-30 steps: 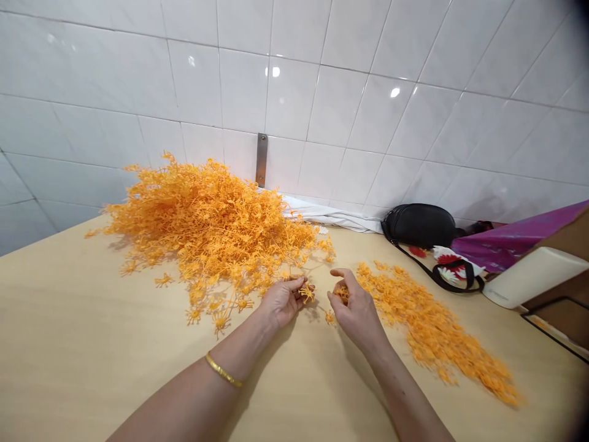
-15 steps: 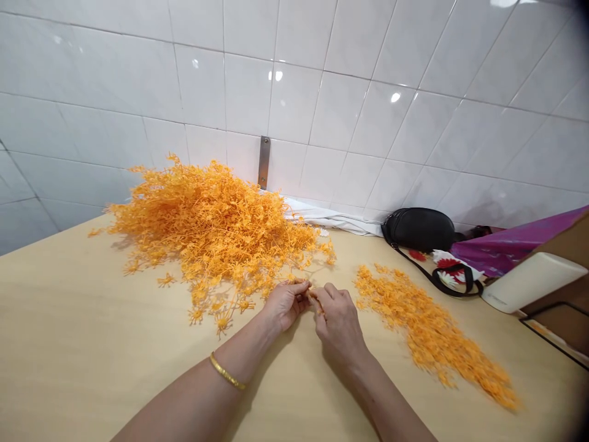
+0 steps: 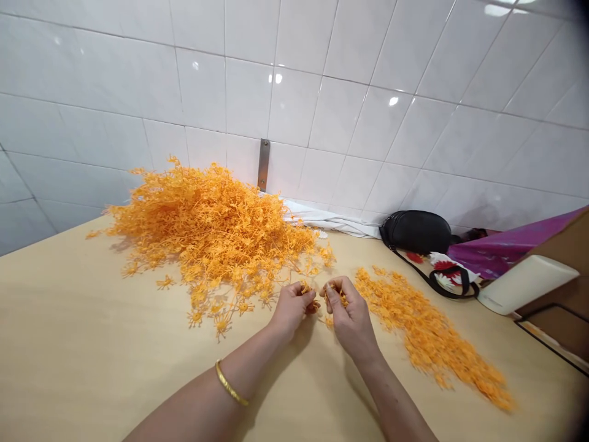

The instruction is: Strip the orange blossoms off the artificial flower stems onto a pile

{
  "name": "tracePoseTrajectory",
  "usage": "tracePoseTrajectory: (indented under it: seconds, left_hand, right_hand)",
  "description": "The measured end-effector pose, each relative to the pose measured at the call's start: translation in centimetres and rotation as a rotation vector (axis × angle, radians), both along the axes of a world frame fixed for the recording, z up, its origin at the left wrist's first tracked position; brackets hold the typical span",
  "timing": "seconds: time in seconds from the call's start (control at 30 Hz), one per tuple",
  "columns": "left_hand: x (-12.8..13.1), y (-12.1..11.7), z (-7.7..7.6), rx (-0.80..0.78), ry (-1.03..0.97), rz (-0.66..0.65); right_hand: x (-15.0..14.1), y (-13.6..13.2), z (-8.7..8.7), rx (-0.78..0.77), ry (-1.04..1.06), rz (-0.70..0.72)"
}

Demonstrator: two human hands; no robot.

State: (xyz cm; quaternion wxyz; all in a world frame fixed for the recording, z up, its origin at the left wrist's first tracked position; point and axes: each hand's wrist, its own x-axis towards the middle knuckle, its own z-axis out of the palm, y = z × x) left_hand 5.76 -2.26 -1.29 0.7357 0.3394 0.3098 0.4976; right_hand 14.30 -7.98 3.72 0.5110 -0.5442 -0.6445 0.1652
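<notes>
Orange floral pieces are located in the fingers of both hands, over the middle of the desk. Left hand: thumb and fingers are closed on orange material, with parts protruding above the thumb and at the fingertips. Right hand: thumb and fingers are pinched together, partly enclosing further pieces; the exact count cannot be determined. The hands are positioned close together, fingertips facing, with a narrow gap between them. One orange part shows just below the right fingertips; whether it is held or rests on the surface cannot be determined. A large heap of the same pieces lies beyond and to the left of the hands, its near edge close to the left fingers. A smaller, elongated pile lies just beside the right hand, extending diagonally toward the near right. Behind the heap, a white cloth runs along the tiled wall, below a metal bracket. At the far right are a black bag, red and white flowers, a purple sheet and a cream-coloured bottle, which is tilted.
</notes>
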Motion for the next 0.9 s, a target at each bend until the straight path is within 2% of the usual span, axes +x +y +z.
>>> tracePoseTrajectory:
  seconds: [0.1, 0.23, 0.37, 0.43, 0.57, 0.63, 0.7, 0.77, 0.8, 0.9]
  left_hand:
    - [0.3, -0.3, -0.4, 0.065, 0.026, -0.003]
    - [0.5, -0.5, -0.5, 0.142, 0.023, -0.005]
    - [0.4, -0.9, 0.1, 0.283, 0.137, 0.032]
    - [0.5, -1.1, 0.4, 0.307, 0.139, 0.080]
    - [0.3, -0.8, 0.6, 0.100, 0.043, 0.114]
    - [0.0, -0.4, 0.6, 0.022, 0.012, 0.082]
    - [-0.4, 0.0, 0.7, -0.013, -0.010, 0.048]
    - [-0.9, 0.3, 0.8, -0.064, -0.051, 0.033]
    - [-1.2, 0.5, 1.0, -0.100, -0.078, 0.028]
    - [-1.7, 0.9, 1.2, -0.206, -0.155, 0.011]
  right_hand:
    - [0.3, 0.5, -0.6, -0.031, -0.028, -0.002]
    - [-0.2, 1.0, -1.3, -0.041, -0.208, 0.009]
    - [-0.4, 1.5, -2.2, 0.069, -0.419, -0.156]
    - [-0.8, 1.0, -2.1, 0.139, -0.483, -0.156]
    - [-1.5, -1.1, -0.3, 0.314, -0.486, -0.042]
    - [-1.3, -1.9, 0.6, 0.315, -0.474, -0.087]
    - [-0.4, -2.0, 0.8, 0.231, -0.462, -0.219]
    - [0.7, -1.6, 0.1, 0.113, -0.481, -0.316]
    - [1.2, -1.4, -0.6, 0.061, -0.513, -0.318]
    - [2.3, -1.0, -3.1, -0.046, -0.724, -0.206]
